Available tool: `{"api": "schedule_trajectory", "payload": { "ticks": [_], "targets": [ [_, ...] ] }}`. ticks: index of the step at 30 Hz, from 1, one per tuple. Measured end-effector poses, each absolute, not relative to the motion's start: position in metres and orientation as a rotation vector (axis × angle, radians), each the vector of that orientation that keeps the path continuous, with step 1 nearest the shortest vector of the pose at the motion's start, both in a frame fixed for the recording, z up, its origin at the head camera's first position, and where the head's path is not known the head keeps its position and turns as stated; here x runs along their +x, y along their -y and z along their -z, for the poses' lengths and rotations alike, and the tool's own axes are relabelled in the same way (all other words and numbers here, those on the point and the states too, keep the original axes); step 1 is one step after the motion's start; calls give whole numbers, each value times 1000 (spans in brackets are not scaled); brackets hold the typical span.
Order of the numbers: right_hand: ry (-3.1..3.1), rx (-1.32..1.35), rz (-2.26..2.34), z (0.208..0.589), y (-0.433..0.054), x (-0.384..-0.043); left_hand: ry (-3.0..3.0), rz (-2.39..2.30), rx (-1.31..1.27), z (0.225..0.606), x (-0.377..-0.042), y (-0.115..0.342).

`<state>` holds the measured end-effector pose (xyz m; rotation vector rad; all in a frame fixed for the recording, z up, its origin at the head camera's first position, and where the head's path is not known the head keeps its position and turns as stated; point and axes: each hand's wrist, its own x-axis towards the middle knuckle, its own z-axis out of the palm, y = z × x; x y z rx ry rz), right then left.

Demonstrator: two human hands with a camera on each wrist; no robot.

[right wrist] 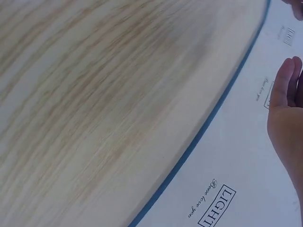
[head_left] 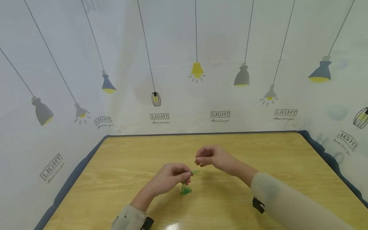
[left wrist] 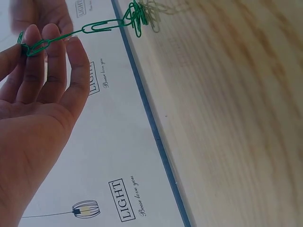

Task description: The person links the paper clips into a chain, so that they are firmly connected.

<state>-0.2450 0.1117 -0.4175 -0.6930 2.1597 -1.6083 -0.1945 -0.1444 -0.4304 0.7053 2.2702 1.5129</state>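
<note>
A chain of green paper clips (left wrist: 102,26) runs from my left hand (head_left: 171,178), whose thumb and fingertips pinch its end. One clip (head_left: 195,172) sticks out past these fingertips toward the right. Below the hand hangs the rest of the chain, bunched into a tangle of clips (head_left: 186,190) low over the table. My right hand (head_left: 217,158) is held a little farther back and to the right, apart from the chain. Its fingers are loosely bent, and nothing shows between them. In the right wrist view, that hand (right wrist: 289,101) is partly cut off by the frame edge.
Both hands are above a wood-grain table (head_left: 129,159) with a dark blue edge (head_left: 161,135). White sheeting (head_left: 172,38) printed with lamps and the word LIGHT rises behind it and along both sides. A dark wrist device (head_left: 258,205) sits at the right sleeve.
</note>
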Motion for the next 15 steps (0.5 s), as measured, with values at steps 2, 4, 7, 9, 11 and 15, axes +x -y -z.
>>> {"api": "schedule_trajectory", "payload": {
  "ticks": [2,4,7,9,11,15],
  "targets": [
    [-2150,-656,1657,413,-115,-244,-2275,-1512,715,429,-196,143],
    [-2137,-635,1696,410,-117,-242,-2278,-1509,717,428,-196,142],
    [-2118,-617,1736,411,-120,-238,-2282,-1498,706,426,-195,141],
    [-2096,-626,1753,413,-120,-235,-2283,-1493,704,426,-194,141],
    [-2087,-637,1752,416,-119,-231,-2277,-1496,711,425,-193,141],
    [-2076,-650,1745,421,-116,-226,-2273,-1503,731,426,-193,142]
  ]
}}
